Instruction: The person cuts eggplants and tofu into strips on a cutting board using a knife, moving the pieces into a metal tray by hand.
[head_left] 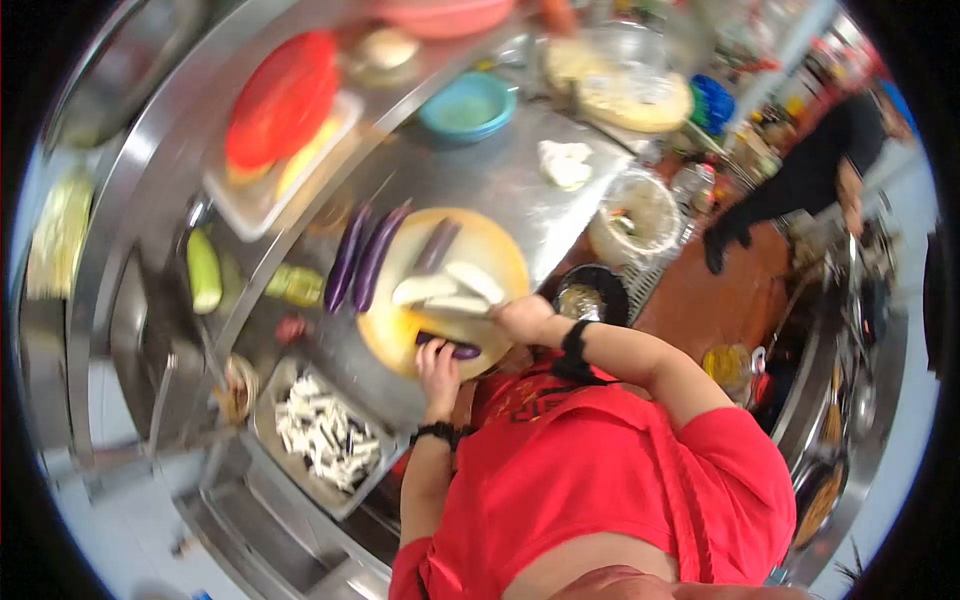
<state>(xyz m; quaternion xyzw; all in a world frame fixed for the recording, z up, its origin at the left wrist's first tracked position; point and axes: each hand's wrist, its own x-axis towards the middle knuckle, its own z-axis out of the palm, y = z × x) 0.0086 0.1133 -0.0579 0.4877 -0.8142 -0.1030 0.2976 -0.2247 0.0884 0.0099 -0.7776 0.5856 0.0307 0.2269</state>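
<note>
On a round yellowish cutting board (505, 255), my left hand (437, 368) presses its fingers onto a short purple eggplant piece (463, 350) near the board's close edge. My right hand (524, 320) is closed round the handle of a knife (455, 314), whose blade points left just beyond that piece. Pale cut eggplant pieces (478, 280) lie past the blade, with a purple-skinned eggplant piece (437, 247) farther back. Two whole eggplants (380, 258) rest side by side at the board's left edge. Motion blur softens the knife's outline.
A metal tray (268, 425) of cut eggplant strips stands left of me. Turquoise bowls (468, 105) and a white bag (565, 163) sit farther back on the steel counter (540, 125). A lined bin (635, 215) stands right. Another person (815, 165) is at the far right.
</note>
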